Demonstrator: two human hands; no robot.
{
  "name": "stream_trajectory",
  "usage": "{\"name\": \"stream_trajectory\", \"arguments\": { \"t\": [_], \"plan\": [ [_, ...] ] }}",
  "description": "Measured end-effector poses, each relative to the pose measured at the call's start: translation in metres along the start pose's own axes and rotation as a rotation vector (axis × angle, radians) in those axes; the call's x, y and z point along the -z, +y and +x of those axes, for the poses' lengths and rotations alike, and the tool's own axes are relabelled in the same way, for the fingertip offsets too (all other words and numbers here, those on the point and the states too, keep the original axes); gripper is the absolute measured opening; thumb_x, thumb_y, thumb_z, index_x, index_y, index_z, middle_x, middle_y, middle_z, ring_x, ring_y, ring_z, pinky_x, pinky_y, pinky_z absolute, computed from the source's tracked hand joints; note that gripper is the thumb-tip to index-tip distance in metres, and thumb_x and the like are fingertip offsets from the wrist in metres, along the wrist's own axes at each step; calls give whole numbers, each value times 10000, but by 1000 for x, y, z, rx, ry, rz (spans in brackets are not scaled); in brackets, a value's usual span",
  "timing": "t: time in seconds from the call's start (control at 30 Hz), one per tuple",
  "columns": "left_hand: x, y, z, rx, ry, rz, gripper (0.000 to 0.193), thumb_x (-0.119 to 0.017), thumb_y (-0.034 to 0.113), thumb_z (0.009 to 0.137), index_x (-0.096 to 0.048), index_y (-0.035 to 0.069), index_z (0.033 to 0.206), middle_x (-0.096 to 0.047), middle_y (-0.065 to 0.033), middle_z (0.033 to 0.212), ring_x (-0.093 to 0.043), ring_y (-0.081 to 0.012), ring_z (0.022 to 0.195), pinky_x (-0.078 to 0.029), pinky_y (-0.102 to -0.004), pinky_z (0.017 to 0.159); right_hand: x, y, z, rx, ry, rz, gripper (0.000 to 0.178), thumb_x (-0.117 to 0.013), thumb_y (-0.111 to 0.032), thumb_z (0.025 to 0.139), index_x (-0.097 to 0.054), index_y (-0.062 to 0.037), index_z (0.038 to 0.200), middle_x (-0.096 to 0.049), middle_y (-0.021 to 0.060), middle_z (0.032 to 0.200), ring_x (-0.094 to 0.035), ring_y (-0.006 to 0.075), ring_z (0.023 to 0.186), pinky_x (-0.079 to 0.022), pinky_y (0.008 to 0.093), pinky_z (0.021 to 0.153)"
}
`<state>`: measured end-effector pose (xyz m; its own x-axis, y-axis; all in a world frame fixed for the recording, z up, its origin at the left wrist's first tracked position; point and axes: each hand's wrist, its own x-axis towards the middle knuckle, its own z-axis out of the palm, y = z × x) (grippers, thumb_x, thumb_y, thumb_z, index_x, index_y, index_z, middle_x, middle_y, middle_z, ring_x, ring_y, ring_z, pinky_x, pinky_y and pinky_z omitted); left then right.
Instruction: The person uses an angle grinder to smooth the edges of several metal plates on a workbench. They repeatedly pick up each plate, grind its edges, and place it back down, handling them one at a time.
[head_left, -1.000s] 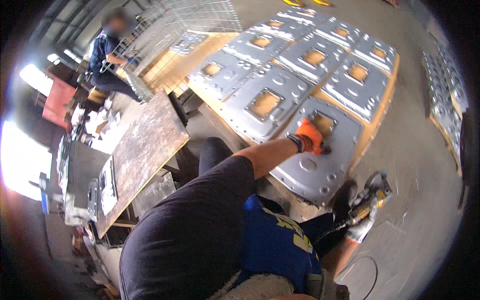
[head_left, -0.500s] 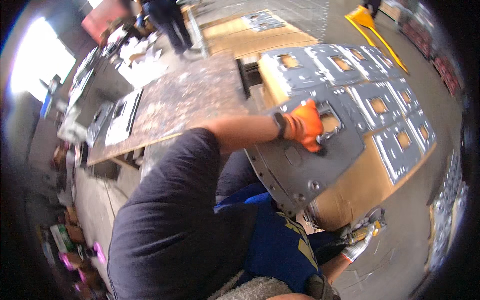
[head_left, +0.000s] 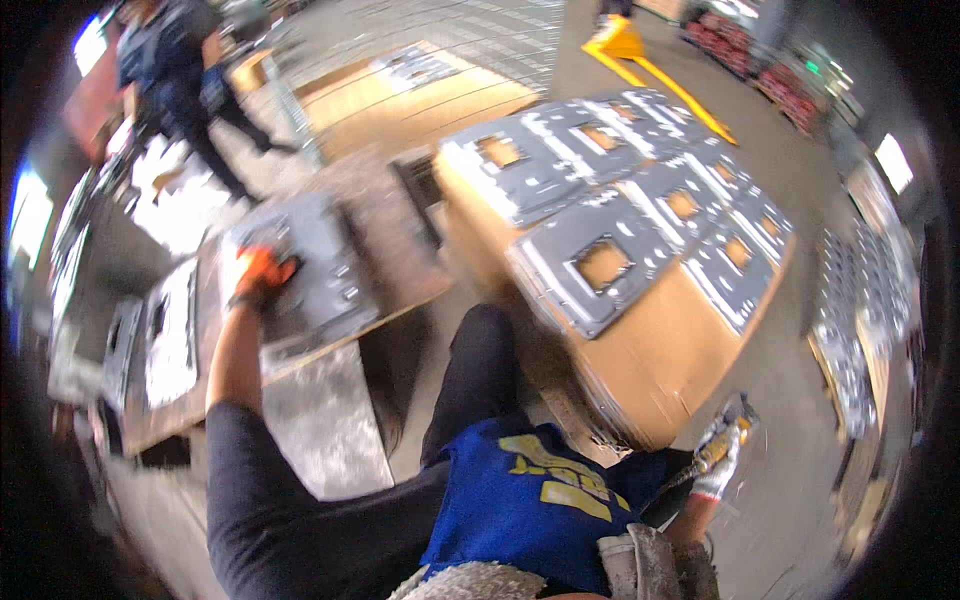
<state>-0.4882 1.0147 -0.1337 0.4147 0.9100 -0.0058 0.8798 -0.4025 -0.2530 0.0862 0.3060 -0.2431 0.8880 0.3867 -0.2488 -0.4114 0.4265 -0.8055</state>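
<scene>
As the right grip [head_left: 722, 472] clasps a power tool [head_left: 712, 448], the left grip [head_left: 262, 274] holds a metal plate [head_left: 318, 262] over the bench [head_left: 398, 235] near silvery panels [head_left: 172, 340].

At nine o'clock the pressed panel [head_left: 318, 260] looks like smooth grey metal, softly glossy where light strikes; the bench top [head_left: 405, 275] beneath it looks like scuffed, rough wood. The orange left glove [head_left: 262, 272] looks matt. Toward one o'clock, more metal panels [head_left: 640, 190] shine along their raised ribs over matt brown cardboard [head_left: 680, 365]. At four o'clock, the white right glove [head_left: 722, 470] looks like cloth against the partly glossy power tool [head_left: 712, 450]. The blue garment [head_left: 500, 515] at six o'clock and dark sleeve [head_left: 295, 530] at seven are matt cloth.
</scene>
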Motion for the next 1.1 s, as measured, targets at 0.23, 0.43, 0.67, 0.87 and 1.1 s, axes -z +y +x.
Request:
{"name": "stream_trajectory", "arguments": {
  "t": [0.23, 0.43, 0.67, 0.87, 1.1],
  "plan": [
    [-45, -46, 16, 388, -99, -78, 423, -611, 505, 755, -734, 113, 859, -706, -165, 935, -673, -353, 913, -513, -446, 794, -100, -7, -29, 38, 104, 144, 317, -573, -252, 948, -545, -98, 1225, -651, 99, 1069, -652, 206, 867, -582, 337, 683],
    [-10, 92, 53, -261, 607, -596, 281, -699, 313, 780, -715, 110, 975, -710, -137, 907, -677, -338, 863, -530, -424, 767, -92, 10, -15, -245, -178, 313, 409, -615, -293, 919, -531, 14, 1176, -599, 164, 1131, -628, 257, 960, -579, 366, 739],
    [79, 415, -15, -681, 98, -824, 594, -766, 348, 671, -627, 39, 1160, -677, -195, 984, -650, -348, 929, -515, -401, 856, -68, 30, -23, -283, -104, 95, 375, -595, -285, 918, -556, -5, 1165, -646, 144, 1020, -649, 248, 816, -550, 351, 687],
    [-13, 546, 8, -863, 154, -135, 1032, -745, 682, 496, -500, 22, 1251, -574, -175, 1222, -503, -315, 1203, -378, -401, 1034, -50, 39, -27, -202, -119, 289, 368, -606, -224, 899, -537, -4, 1186, -647, 124, 994, -650, 242, 787, -562, 336, 678],
    [31, 571, 5, -747, -5, -250, 715, -671, 702, 596, -716, 95, 972, -701, -138, 1015, -653, -303, 990, -479, -400, 892, -15, 47, -12, -176, -80, 304, 288, -623, -195, 888, -562, -35, 1119, -647, 79, 895, -649, 229, 738, -566, 353, 643]
  ]
}}
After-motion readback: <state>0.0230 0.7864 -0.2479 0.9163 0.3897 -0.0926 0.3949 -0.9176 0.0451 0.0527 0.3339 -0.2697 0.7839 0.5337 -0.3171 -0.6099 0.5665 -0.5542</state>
